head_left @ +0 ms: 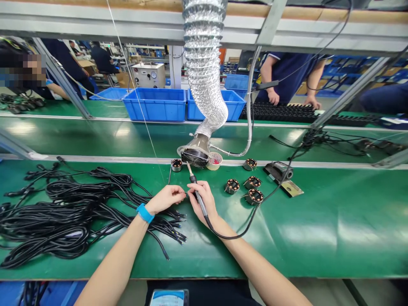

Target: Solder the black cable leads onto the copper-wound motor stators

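My right hand [204, 201] is closed around a soldering iron [199, 200], its tip pointing up and away toward the fume extractor hood [194, 153]. My left hand [167, 199], with a blue wristband, is pinched just left of it; the fingertips of both hands nearly meet at something too small to make out. A copper-wound stator [176, 165] sits beyond my left hand, beside the hood, with a dark cable at its side. Several more stators [232, 186] stand on the green table to the right of my right hand.
Bundled black cables [73, 212] cover the left of the green table [318, 238]. A soldering iron stand [280, 172] and small round tub [214, 161] are at the back. Blue bins [156, 104] and a person's hands [273, 97] at black trays are beyond.
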Demonstrator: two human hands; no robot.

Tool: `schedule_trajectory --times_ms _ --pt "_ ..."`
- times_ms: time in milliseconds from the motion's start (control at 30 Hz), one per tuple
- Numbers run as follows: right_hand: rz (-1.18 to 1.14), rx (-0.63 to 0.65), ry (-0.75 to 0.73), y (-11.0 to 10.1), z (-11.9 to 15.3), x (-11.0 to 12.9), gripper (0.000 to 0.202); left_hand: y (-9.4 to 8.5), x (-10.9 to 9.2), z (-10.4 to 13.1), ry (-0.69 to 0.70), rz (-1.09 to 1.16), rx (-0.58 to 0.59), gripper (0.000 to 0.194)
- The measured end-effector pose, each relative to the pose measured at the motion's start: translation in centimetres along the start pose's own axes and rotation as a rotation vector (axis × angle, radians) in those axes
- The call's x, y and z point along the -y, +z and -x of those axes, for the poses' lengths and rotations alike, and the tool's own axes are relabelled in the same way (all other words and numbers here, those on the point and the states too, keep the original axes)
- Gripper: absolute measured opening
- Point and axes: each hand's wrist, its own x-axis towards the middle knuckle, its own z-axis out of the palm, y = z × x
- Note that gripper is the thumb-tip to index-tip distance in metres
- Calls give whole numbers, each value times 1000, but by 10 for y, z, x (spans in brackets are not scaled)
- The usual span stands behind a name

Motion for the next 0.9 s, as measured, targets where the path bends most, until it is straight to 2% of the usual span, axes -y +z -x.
schedule_trajectory --times_ms 133,267,400,567,900 --pt "43 7 -45 -1 8 -2 36 -2 0 0 -86 127 31 32" --pt "100 38 -109 3 12 -9 37 -4 0 -1 -100 216 50 36" --pt "131 63 -133 6 14 -13 41 0 -2 -1 -101 207 6 36" --pt "116 45 -89 4 18 -8 42 6 -6 -2 -87 123 -82 29" --pt "80 -26 6 -3 21 -7 36 10 2 -6 -69 86 -110 19"
